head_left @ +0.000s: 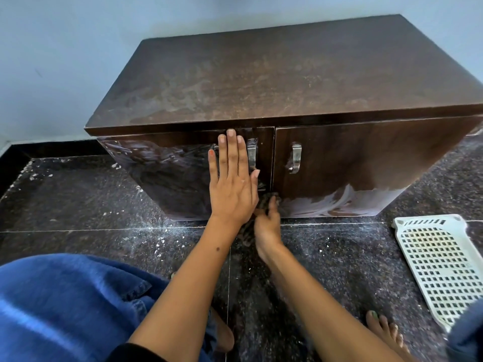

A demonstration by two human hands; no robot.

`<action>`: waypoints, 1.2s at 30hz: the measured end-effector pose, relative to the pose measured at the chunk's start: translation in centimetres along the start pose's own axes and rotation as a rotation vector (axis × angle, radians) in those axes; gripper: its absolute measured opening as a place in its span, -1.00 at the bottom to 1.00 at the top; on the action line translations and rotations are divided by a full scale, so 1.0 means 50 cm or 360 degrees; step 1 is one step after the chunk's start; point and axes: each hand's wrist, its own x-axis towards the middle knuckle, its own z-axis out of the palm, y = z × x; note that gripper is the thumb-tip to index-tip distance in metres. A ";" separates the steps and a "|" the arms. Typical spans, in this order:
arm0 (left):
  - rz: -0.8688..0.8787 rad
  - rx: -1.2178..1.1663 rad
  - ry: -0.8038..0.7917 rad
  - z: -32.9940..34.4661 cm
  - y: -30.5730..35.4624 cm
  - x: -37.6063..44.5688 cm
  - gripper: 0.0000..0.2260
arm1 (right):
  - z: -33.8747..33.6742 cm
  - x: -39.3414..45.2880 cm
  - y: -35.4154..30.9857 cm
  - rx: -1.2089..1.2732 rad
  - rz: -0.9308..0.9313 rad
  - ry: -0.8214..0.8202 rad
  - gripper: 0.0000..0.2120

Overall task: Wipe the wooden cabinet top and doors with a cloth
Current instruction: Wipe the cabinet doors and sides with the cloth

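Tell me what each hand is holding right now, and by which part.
The right hand grips a bunched dark cloth low against the doors; which part is unclear. The left hand lies flat on the left door, holding nothing.

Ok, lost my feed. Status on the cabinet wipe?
Left hand flat on left door. Right hand grips cloth low at the doors' seam. Nothing blocking.

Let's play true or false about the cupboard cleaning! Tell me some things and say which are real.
1. The left hand lies flat on the left door. True.
2. The right hand holds a cloth. True.
3. Both doors are wide open. False: both are closed.
4. The white basket sits on the cabinet top. False: it lies on the floor, right of the cabinet.
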 end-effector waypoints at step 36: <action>0.0003 0.0039 -0.0061 0.013 0.081 -0.005 -0.40 | -0.143 0.056 -0.066 -0.0169 -0.0356 0.0594 -0.37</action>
